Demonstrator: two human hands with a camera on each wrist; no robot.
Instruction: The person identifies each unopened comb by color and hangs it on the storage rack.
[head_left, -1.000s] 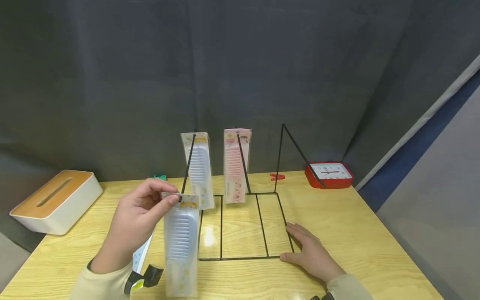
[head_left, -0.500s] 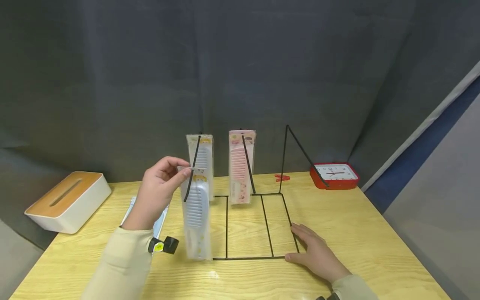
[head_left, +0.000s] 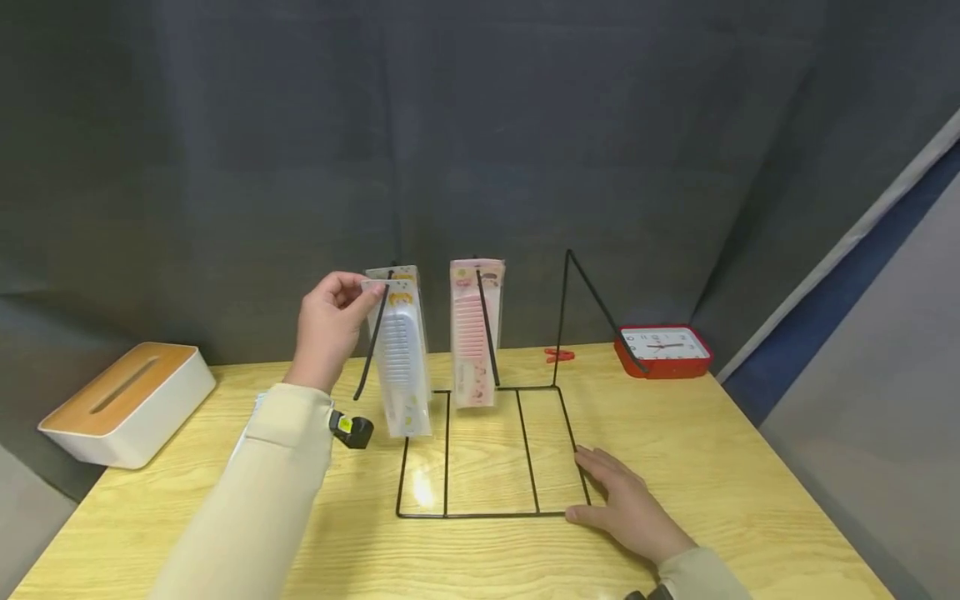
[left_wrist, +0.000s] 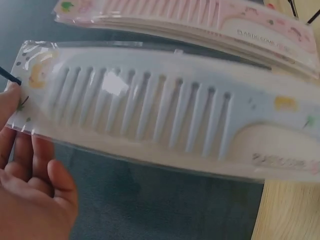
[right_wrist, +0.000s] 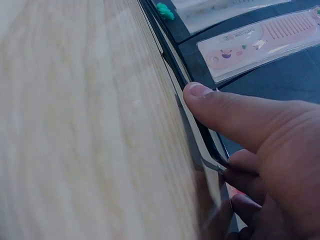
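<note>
My left hand (head_left: 358, 293) pinches the top of a packaged pale blue comb (head_left: 402, 360) and holds it at the upper end of the left prong of a black wire rack (head_left: 450, 514). A second pale comb pack (head_left: 397, 272) hangs just behind it. A pink comb pack (head_left: 472, 333) hangs on the middle prong, and the right prong (head_left: 567, 254) is bare. The left wrist view shows the blue comb (left_wrist: 150, 110) close up, with the pink comb (left_wrist: 200, 20) above it. My right hand (head_left: 603, 477) rests flat on the rack's front right corner, its thumb (right_wrist: 235, 112) on the wire.
A white tissue box with a wooden lid (head_left: 120, 400) sits at the table's left edge. A red clock (head_left: 663, 348) and a small red clip (head_left: 558, 355) lie at the back right. A dark curtain hangs behind, and a flat pack (head_left: 251, 417) lies under my left sleeve.
My left hand has lifted the blue comb from low over the table's front left, up and back to the top of the left prong. The right hand has stayed put.
</note>
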